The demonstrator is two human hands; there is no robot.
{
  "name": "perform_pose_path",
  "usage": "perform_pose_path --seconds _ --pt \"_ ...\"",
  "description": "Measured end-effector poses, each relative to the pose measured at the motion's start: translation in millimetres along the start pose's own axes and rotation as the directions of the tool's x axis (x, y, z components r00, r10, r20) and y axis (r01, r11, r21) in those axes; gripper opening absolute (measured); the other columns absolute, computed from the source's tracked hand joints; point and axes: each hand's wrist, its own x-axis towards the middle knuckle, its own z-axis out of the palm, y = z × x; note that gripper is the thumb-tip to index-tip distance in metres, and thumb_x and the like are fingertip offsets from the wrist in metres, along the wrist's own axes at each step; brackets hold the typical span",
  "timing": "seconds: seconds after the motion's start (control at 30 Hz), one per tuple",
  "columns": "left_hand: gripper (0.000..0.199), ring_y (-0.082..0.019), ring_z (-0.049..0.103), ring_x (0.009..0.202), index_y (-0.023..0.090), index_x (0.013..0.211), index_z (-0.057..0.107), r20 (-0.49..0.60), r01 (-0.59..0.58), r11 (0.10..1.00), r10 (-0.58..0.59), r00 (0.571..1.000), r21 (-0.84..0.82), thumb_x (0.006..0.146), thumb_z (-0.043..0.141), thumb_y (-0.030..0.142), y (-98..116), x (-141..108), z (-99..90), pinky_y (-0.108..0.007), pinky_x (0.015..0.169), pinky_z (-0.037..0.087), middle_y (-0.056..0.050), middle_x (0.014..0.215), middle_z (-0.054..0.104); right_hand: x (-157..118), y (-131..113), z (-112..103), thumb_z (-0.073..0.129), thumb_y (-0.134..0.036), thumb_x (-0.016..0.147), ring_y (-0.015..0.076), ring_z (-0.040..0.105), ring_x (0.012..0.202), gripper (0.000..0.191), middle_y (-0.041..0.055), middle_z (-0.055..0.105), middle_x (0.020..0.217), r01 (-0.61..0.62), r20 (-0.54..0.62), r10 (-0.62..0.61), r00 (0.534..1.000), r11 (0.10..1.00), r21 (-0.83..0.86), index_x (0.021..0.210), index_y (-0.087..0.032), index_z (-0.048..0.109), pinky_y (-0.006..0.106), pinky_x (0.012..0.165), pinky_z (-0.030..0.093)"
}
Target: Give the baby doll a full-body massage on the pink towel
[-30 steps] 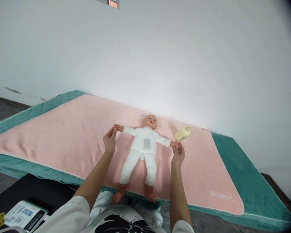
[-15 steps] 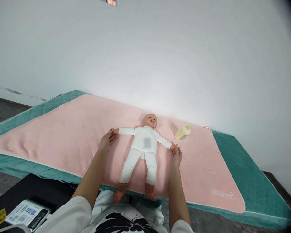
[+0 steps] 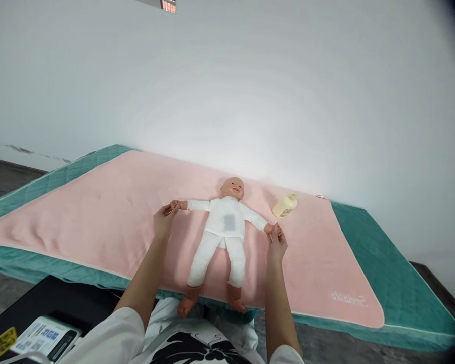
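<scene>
Low in the left corner of the frame I can see a yellow tag (image 3: 0,345), a pale gadget (image 3: 41,337) just beside it and a black surface (image 3: 25,301) behind them. The pink blanket (image 3: 109,212) spreads from the left edge across most of the width, over a green bed (image 3: 367,247). Left of centre, the left hand (image 3: 162,221) is narrowed to a pinch, thumb and fingers holding one small hand of the baby doll (image 3: 217,230). The doll lies on its back in the middle of the frame, dressed in white (a grey patch marks its chest), arms stretched out to both sides, bare feet reaching the bed's near edge. Right of centre, the right hand (image 3: 277,247) is closed to a similar pinch around the doll's other hand. Just above that, a cream-coloured bottle (image 3: 284,206) lies tilted on the blanket. Pale lettering (image 3: 349,299), too blurred to read, sits toward the lower right.
</scene>
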Motion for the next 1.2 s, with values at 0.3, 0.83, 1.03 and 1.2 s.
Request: perform_pose_path --seconds 0.3,0.83,1.03,1.2 --pt "0.030 -0.026 0.063 0.109 0.024 0.106 0.071 0.236 -0.450 0.872 0.404 0.884 0.192 0.077 0.073 0.033 41.4 -57.1 29.0 -0.039 0.103 0.045 -0.004 0.111 0.071 -32.3 -26.7 39.7 0.068 -0.040 0.080 0.0241 0.062 0.115 0.055 0.0136 0.063 0.127 0.355 0.269 -0.298 0.916 0.914 -0.198 0.128 -0.015 0.058 0.043 0.100 0.050" --pt "0.030 -0.020 0.060 0.120 0.023 0.119 0.066 0.680 -0.849 0.526 0.601 0.420 0.059 0.091 0.058 0.032 11.5 -96.7 74.8 -0.042 0.109 0.042 -0.005 0.123 0.068 -71.9 10.9 57.9 0.055 -0.023 0.092 0.0231 0.037 0.141 0.031 0.0034 0.037 0.154 0.866 0.784 -0.447 0.430 0.450 -0.218 0.121 -0.028 0.066 0.042 0.112 0.043" --pt "0.033 -0.019 0.055 0.126 0.021 0.123 0.063 0.745 -0.895 0.444 0.582 0.325 0.044 0.097 0.047 0.031 9.5 -100.8 75.5 -0.043 0.111 0.039 -0.007 0.128 0.064 -71.9 9.1 59.1 0.055 -0.017 0.090 0.0257 0.035 0.142 0.033 -0.0004 0.027 0.158 0.839 0.823 -0.380 0.423 0.507 -0.197 0.117 -0.031 0.069 0.043 0.110 0.044" --pt "0.035 -0.019 0.052 0.129 0.022 0.125 0.063 0.788 -0.925 0.374 0.548 0.280 0.068 0.097 0.045 0.032 11.8 -104.4 76.6 -0.043 0.112 0.037 -0.007 0.129 0.064 -70.8 12.5 61.5 0.057 -0.018 0.089 0.0253 0.040 0.140 0.029 -0.0011 0.034 0.155 0.828 0.818 -0.375 0.437 0.522 -0.204 0.111 -0.030 0.072 0.042 0.110 0.043"
